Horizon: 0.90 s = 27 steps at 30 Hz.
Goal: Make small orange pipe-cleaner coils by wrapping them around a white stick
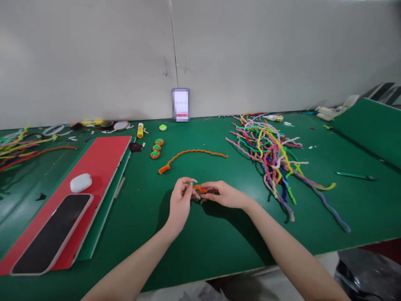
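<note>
Orange piece (pixel 200 189) near colourful stem pile (pixel 272 154).

Head camera looks forward-down over green table (pixel 219 242).

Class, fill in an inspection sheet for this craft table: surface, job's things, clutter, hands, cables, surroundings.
Surface: green table, scattered craft bits.
Job's things: short orange piece pinched between left hand and right hand; long orange pipe cleaner lying beyond them.
Clutter: multicoloured pipe cleaner pile at right; phone and white oval case on red board at left; yellow glue stick; three small orange-green pieces.
Hands: both shut on the piece, low over the table.
Cables: nothing seen.
Surroundings: plain pale wall behind.
</note>
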Motion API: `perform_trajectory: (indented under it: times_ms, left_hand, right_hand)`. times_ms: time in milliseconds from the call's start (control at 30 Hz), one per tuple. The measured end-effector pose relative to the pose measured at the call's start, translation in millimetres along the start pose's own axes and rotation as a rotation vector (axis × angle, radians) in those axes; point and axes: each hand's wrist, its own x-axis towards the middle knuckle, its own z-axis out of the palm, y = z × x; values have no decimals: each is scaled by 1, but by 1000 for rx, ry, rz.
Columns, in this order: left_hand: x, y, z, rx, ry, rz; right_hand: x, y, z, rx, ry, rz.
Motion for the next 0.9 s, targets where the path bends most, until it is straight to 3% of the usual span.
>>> perform_trajectory:
  times_ms: [533,900]
  left_hand:
    - [0,8,0,-4,17,68]
    - [-2,16,-1,33,55,80]
  right_hand:
    - [2,1,4,-61,86,3]
    - [4,-2,7,-157,343,-76]
